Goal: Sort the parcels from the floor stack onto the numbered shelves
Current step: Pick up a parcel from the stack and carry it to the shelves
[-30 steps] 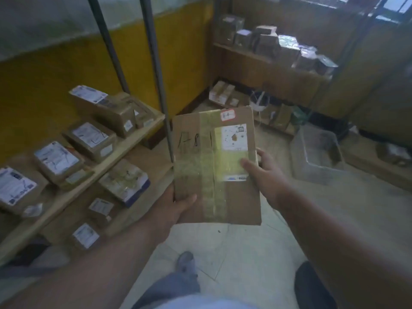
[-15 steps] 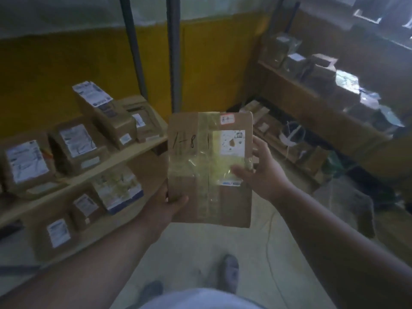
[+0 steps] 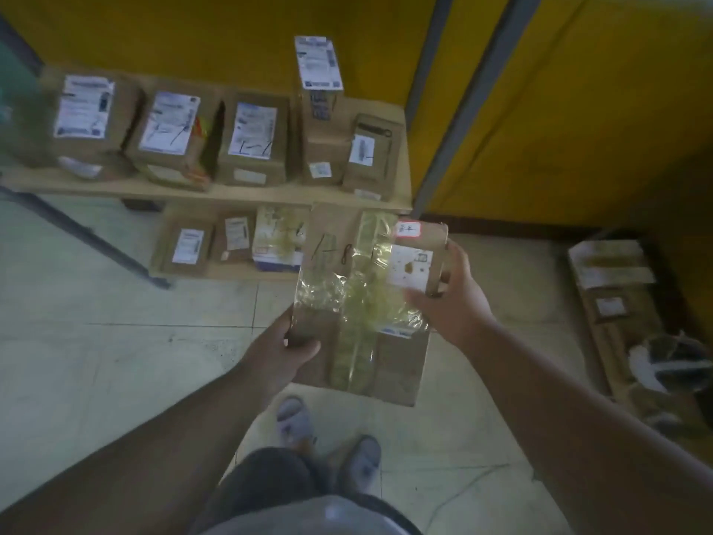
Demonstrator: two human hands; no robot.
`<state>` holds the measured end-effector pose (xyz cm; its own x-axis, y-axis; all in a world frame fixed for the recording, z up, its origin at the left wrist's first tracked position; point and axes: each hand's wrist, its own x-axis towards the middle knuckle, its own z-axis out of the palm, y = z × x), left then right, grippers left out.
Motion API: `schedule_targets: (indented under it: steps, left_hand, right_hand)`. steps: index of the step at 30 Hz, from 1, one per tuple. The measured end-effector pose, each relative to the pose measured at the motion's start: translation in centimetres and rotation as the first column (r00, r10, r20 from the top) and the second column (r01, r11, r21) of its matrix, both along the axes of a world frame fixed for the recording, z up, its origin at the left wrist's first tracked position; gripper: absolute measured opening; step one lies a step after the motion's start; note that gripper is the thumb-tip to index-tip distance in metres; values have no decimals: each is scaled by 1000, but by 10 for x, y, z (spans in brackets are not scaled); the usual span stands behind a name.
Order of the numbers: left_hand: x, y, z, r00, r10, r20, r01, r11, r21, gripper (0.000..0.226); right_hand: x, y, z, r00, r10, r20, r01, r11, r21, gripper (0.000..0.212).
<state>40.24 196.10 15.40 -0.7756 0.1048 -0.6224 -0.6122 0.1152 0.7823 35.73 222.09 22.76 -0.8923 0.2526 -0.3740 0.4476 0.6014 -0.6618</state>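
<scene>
I hold a flat brown cardboard parcel (image 3: 389, 364) in both hands, level over the tiled floor. It has yellowish tape across it, handwritten "1-8", a white label and a small red-edged sticker. My left hand (image 3: 285, 351) grips its lower left edge with the thumb on top. My right hand (image 3: 449, 299) holds its upper right edge. Ahead stands a low wooden shelf (image 3: 216, 193) with several labelled boxes in a row. A lower shelf board (image 3: 227, 270) under it carries three smaller parcels; the held parcel overlaps its right end.
Grey metal posts (image 3: 463, 110) rise against the yellow wall at the shelf's right end. A dark diagonal bar (image 3: 88, 233) crosses the floor at left. More parcels (image 3: 613, 272) lie on a low board at right. My feet (image 3: 328, 438) stand below the parcel.
The view has turned left and down to face the low shelves squarely. The parcel stays gripped in both hands and now sits in front of the lower shelf's right end.
</scene>
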Motion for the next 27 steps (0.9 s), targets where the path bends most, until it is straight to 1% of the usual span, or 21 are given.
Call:
schedule_targets:
  steps: [3,6,10,12,14,15,18,19,22,25,27]
  left_hand:
    - [-7,-10,-27,998,9,68,-5,998,-63,44]
    - [-15,-14,-58,993,56,101,-44,992,-119,46]
    - [-31,-9,-122,983,92,157,-61,980,-191,45]
    - [-45,-5,-162,976,82,204,-40,978,-203,41]
    - [-64,1,-205,973,80,218,-29,973,-229,43]
    - [-76,4,-227,972,89,216,-33,968,-250,45]
    - [-118,19,-288,969,143,201,-77,950,-303,39]
    - [-131,25,-306,966,162,201,-93,945,-313,43]
    - [-164,40,-344,966,168,199,-103,948,-302,53]
    - [-190,43,-360,975,162,151,-111,949,-295,51]
    - [-200,45,-365,978,154,138,-114,958,-262,46]
  right_hand:
    - [-28,-5,-32,998,32,57,-31,999,-21,106]
    - [-51,-14,-79,994,59,96,-58,998,-19,99]
    - [-70,-23,-174,988,75,139,-70,997,-39,90]
    - [-82,-25,-220,982,100,161,-110,992,55,83]
    - [-100,-25,-266,979,122,162,-146,979,145,74]
    - [-111,-23,-290,979,127,159,-152,976,159,70]
    - [-147,-18,-354,982,145,122,-169,961,219,65]
    - [-157,-16,-370,984,150,99,-171,951,256,62]
    - [-177,-14,-402,990,132,48,-140,923,358,61]
    - [-190,-13,-412,991,129,-20,-110,910,400,63]
    - [-195,-12,-412,994,101,-48,-71,900,429,63]
